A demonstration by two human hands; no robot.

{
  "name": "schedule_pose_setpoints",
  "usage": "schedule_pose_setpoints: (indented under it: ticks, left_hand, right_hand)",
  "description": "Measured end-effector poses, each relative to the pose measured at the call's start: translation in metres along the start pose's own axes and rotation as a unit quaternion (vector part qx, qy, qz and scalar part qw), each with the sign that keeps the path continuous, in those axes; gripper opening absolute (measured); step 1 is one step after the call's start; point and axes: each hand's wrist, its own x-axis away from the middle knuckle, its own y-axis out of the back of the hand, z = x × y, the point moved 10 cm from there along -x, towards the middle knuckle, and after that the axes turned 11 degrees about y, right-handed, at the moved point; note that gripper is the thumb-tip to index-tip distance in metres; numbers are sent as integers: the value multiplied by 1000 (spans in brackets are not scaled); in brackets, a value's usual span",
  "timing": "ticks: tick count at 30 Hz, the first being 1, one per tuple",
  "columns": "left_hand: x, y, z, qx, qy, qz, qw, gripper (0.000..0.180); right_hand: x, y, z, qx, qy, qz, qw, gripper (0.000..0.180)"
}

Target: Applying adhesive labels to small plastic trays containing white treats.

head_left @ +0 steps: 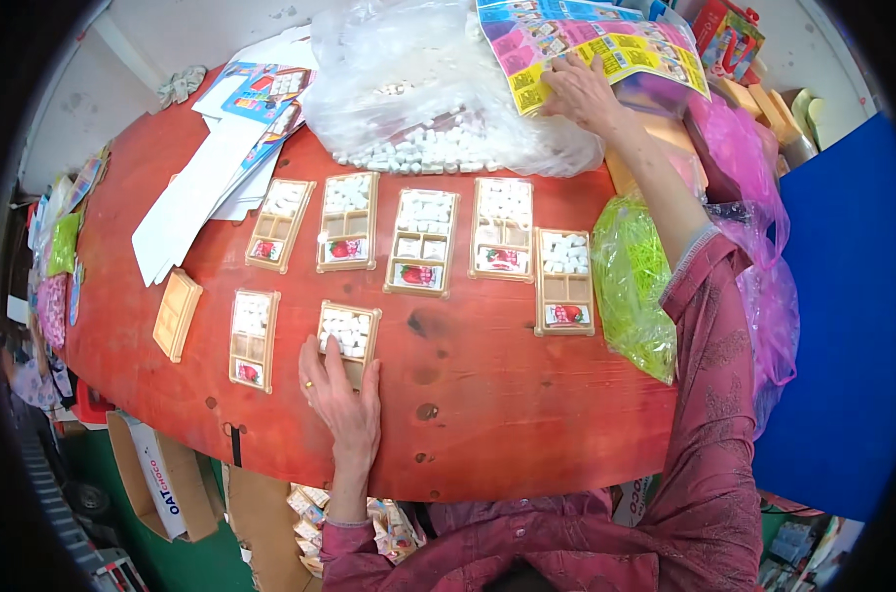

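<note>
Left hand (339, 395) lies flat, palm down, fingers spread and pointing away from the body, a ring on one finger. Its forearm runs straight back to the lower edge, the dark red sleeve ending at the wrist. Right hand (581, 94) is stretched far forward, arm nearly straight, fingers curled down and pressing, thumb tucked out of sight. The right sleeve is pushed up toward the elbow, forearm bare.
</note>
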Motion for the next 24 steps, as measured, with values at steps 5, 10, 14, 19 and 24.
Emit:
schedule_pose_setpoints:
  ticks: [5, 10, 14, 19, 24]
  left_hand:
    - [2, 27, -21, -23, -33, 29, 999, 58]
    - [-23, 44, -71, 43, -96, 72, 992, 50]
    - [-62, 20, -132, 195, -139, 217, 946, 39]
    - [-152, -87, -192, 495, 45, 405, 767, 34]
    - [-210, -178, -236, 631, 116, 373, 671, 40]
  right_hand:
    - [-7, 16, -6, -21, 4, -47, 999, 36]
    - [-5, 16, -17, -62, 32, -80, 994, 33]
    - [-4, 22, -10, -31, 85, -86, 992, 27]
    - [1, 16, 21, 130, 151, -67, 978, 11]
    - [6, 25, 30, 165, 174, -99, 966, 5]
